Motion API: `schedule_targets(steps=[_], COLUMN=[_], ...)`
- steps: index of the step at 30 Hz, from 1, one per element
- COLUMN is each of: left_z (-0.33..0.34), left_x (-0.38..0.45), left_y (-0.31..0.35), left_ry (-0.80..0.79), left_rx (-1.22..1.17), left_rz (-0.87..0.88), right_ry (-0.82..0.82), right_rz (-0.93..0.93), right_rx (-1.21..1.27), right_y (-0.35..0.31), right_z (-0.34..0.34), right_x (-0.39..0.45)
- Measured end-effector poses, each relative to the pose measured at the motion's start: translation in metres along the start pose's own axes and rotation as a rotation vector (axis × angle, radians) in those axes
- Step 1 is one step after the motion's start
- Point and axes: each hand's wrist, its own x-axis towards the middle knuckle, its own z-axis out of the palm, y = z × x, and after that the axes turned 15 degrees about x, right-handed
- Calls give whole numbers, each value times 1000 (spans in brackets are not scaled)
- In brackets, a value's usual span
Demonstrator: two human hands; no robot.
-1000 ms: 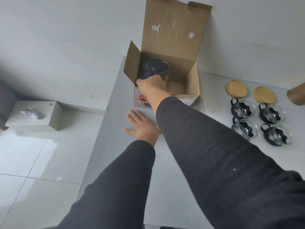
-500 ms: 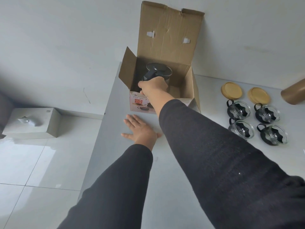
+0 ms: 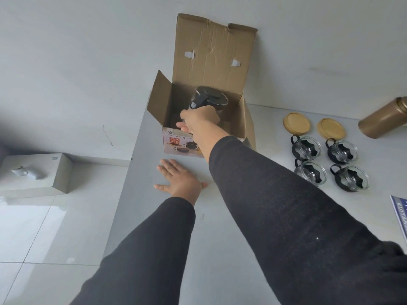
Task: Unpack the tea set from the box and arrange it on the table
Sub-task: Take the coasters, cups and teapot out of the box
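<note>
Right hand [image 3: 199,122] grip is closed round the dark handle of the teapot [image 3: 210,99], which sits partly raised inside the open box [image 3: 247,119] at upper centre of frame. Glass-bodied by appearance, so likely fragile and weighty; the handle is judged the sound hold. Right arm extends fully forward. Left hand [image 3: 179,181] lies flat, fingers spread, on the tabletop [image 3: 220,238] below the box.

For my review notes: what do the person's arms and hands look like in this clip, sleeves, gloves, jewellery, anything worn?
Both arms wear long, dark charcoal knit sleeves that end at the wrists; the fabric looks finely ribbed, with a few pale lint specks on the right sleeve. The left sleeve matches it. The left hand and right hand are bare: no gloves, and no rings, watch or bracelet show.
</note>
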Motion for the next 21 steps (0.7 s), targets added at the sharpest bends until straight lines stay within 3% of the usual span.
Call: schedule_targets(steps=[12, 21], left_z=[-3, 5], left_x=[-8, -24], left_y=[-3, 26], left_ry=[26, 3], left_rx=[40, 76], left_rz=[10, 24], right_ry=[16, 261], right_rz=[-334, -551], right_rx=[-90, -173], right_y=[-44, -64], right_z=[-53, -151], right_x=[-25, -7])
